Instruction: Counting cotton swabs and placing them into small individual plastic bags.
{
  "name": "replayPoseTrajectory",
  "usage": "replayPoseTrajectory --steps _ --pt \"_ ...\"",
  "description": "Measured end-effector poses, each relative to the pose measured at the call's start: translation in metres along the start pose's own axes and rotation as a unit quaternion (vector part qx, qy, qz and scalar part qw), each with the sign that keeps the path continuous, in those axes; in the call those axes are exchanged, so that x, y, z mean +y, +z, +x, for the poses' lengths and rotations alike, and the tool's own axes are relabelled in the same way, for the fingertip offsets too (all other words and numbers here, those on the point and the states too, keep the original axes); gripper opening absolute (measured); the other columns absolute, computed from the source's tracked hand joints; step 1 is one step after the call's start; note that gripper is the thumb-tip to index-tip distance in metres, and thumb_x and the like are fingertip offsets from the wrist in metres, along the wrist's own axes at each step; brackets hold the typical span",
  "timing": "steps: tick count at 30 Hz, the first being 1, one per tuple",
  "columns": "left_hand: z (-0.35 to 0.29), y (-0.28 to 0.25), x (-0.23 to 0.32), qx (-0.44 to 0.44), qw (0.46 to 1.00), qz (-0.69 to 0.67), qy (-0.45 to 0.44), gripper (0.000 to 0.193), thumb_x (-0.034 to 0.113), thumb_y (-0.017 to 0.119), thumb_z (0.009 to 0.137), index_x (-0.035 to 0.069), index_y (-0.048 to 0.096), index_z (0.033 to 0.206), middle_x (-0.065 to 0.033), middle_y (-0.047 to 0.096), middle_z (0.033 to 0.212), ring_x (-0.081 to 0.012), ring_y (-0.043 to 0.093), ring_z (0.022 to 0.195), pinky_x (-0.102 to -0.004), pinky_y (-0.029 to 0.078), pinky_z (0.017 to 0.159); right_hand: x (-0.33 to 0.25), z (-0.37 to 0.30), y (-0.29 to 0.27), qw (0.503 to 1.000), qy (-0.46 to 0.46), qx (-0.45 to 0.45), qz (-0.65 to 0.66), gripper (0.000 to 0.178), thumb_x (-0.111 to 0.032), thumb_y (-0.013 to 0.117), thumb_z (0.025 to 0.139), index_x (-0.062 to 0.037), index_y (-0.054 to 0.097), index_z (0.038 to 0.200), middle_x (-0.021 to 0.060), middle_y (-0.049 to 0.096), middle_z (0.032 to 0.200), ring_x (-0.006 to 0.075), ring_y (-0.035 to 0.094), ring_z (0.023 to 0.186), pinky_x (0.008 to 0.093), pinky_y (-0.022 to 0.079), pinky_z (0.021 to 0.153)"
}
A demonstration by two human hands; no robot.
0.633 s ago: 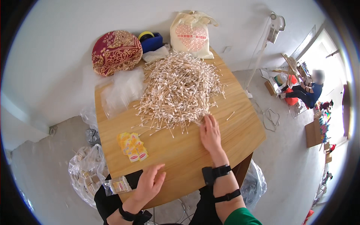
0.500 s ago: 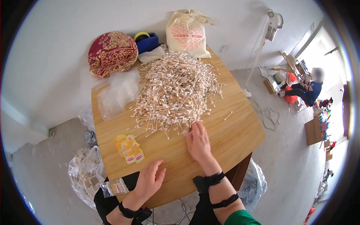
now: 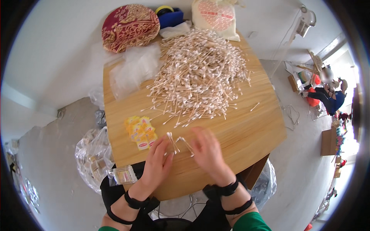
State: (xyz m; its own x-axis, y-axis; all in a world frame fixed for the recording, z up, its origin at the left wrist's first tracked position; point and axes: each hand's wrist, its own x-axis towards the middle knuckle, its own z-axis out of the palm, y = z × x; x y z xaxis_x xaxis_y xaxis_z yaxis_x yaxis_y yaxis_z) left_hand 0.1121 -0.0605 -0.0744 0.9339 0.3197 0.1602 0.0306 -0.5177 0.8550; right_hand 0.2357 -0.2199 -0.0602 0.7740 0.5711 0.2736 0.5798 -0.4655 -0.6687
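Observation:
A large heap of cotton swabs (image 3: 200,73) with wooden sticks covers the table's far half. My right hand (image 3: 210,154), blurred by motion, is near the table's front, with a few swabs (image 3: 186,144) at its fingertips that it seems to hold. Facing it, my left hand (image 3: 157,159) has its thumb apart from its fingers. A small bunch of swabs (image 3: 172,143) lies close beside the left fingertips; I see no grip on it. Yellow-and-white printed cards (image 3: 142,131) lie left of the hands. A clear packet of swabs (image 3: 125,175) sits at the near left edge.
Clear plastic bags (image 3: 135,71) lie on the table's far left, near a red patterned cushion-like item (image 3: 131,27), a blue tape dispenser (image 3: 169,18) and a cream cloth bag (image 3: 215,17). A filled plastic bag (image 3: 94,159) stands on the floor. Another person (image 3: 333,98) sits far right.
My right hand has come back from the heap's near edge with swabs. My left hand has moved up and right toward it. The view has shifted, so the table appears higher.

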Motion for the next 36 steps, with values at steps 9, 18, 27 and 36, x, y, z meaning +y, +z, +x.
replayPoseTrajectory --steps 9,18,27,36 --pt "0.017 -0.006 0.007 -0.042 0.98 0.192 0.023 0.034 0.018 0.079 0.083 0.002 0.056 0.101 -0.0157 0.058 0.101 -0.0368 0.06 0.096 -0.0433 0.052 0.079 0.01 0.002 -0.027 0.984 0.113 -0.134 -0.023 0.023 -0.013 0.077 0.078 -0.0038 0.065 0.096 0.013 0.064 0.092 0.0347 0.064 0.09 0.0431 0.052 0.077" --pt "0.015 0.004 -0.001 -0.024 0.971 0.235 0.022 0.022 0.01 0.074 0.081 0.006 0.056 0.093 -0.0117 0.057 0.09 -0.0332 0.06 0.089 -0.043 0.051 0.077 0.005 -0.002 -0.006 0.985 0.047 -0.114 -0.12 0.011 -0.013 0.073 0.081 -0.0062 0.064 0.082 0.012 0.063 0.085 0.0343 0.064 0.086 0.0456 0.053 0.075" --pt "-0.001 -0.014 -0.008 -0.06 0.989 0.121 0.066 0.011 0.0 0.07 0.083 0.004 0.063 0.089 -0.0124 0.062 0.088 -0.0345 0.061 0.083 -0.0429 0.051 0.075 0.021 0.007 -0.018 0.99 0.019 -0.083 -0.109 0.009 -0.007 0.073 0.079 -0.0055 0.065 0.082 0.01 0.062 0.082 0.0335 0.062 0.08 0.044 0.051 0.071" --pt "0.002 -0.018 -0.012 0.017 0.992 0.114 0.053 0.011 0.001 0.072 0.083 0.004 0.065 0.09 -0.0104 0.061 0.085 -0.0315 0.061 0.081 -0.0413 0.051 0.069 0.014 0.012 -0.013 0.996 0.028 -0.061 -0.06 0.008 -0.005 0.073 0.082 -0.0048 0.066 0.086 0.0104 0.065 0.085 0.0341 0.063 0.081 0.0436 0.051 0.069"
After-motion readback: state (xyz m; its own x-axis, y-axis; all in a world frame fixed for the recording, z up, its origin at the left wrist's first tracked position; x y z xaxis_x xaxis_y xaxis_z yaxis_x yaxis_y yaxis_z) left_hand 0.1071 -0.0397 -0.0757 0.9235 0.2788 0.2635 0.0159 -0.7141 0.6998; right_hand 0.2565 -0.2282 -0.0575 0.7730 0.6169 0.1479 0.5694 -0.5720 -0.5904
